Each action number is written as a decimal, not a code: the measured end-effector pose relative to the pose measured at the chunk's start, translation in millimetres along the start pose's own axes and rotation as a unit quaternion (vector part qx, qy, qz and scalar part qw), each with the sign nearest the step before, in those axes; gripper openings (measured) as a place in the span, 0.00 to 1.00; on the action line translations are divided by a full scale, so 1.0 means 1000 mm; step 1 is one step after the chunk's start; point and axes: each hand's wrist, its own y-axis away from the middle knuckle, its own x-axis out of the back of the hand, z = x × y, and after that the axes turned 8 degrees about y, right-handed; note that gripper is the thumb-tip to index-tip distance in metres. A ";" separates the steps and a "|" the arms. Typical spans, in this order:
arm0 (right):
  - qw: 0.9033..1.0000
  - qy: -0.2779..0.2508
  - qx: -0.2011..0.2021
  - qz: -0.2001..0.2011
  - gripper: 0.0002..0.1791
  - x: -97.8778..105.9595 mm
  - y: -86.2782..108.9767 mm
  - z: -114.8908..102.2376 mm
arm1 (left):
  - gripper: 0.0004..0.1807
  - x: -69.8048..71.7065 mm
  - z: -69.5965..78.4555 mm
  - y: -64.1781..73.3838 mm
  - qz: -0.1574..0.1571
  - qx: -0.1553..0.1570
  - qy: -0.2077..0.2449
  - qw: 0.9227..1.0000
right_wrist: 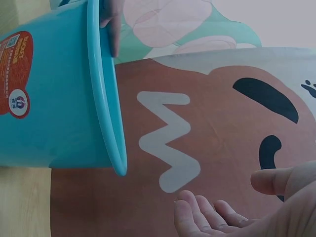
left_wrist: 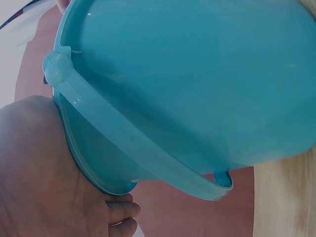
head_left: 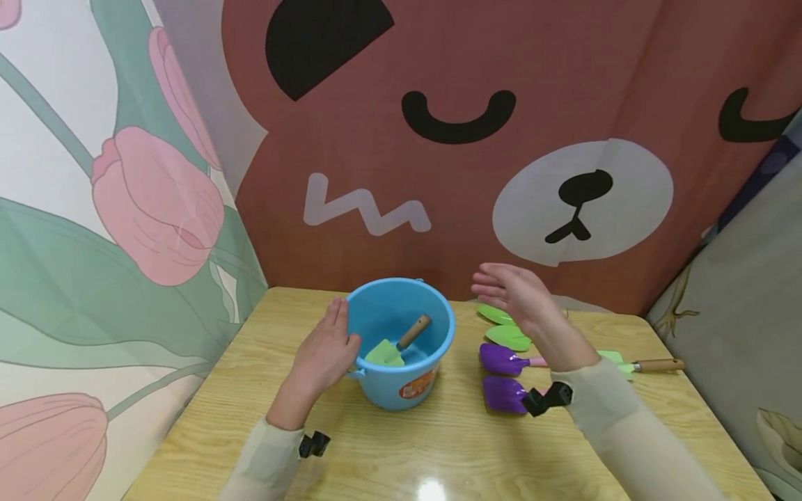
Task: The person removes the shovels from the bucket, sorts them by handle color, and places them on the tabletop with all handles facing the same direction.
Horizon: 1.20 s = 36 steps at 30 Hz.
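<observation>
A light blue bucket [head_left: 391,386] stands upright on the table. Inside it leans a small toy shovel [head_left: 385,353] with a green blade and a wooden handle. My left hand [head_left: 326,348] lies against the bucket's left rim, fingers straight; the left wrist view shows the palm at the rim beside the hanging bucket handle [left_wrist: 133,143]. To the right of the bucket, my right hand [head_left: 516,296] is raised in the air, palm turned towards it and fingers extended, holding nothing. Below that hand lie green shovels [head_left: 509,338] and purple shovels [head_left: 501,360], partly hidden by the forearm.
The wooden table [head_left: 413,452] ends at a curtain [head_left: 451,209] with a bear face behind it. A flower-print curtain [head_left: 156,209] hangs at the left. Another green shovel's wooden handle [head_left: 661,364] points to the table's right edge.
</observation>
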 end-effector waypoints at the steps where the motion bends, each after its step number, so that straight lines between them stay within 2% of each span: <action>1: 1.000 -0.001 0.000 -0.002 0.32 -0.002 0.000 0.000 | 0.40 0.000 0.000 0.000 0.000 0.000 -0.001 1.000; 11: 1.000 -0.001 -0.007 -0.018 0.32 -0.020 -0.007 0.002 | 0.41 -0.001 0.000 -0.001 0.003 0.003 0.002 1.000; 20: 1.000 0.013 -0.017 -0.017 0.36 -0.035 -0.014 0.007 | 0.40 -0.001 0.000 -0.001 0.006 -0.002 0.004 1.000; 36: 0.998 0.015 -0.050 -0.034 0.36 -0.063 -0.020 0.010 | 0.40 -0.004 -0.001 -0.001 0.009 0.004 0.001 1.000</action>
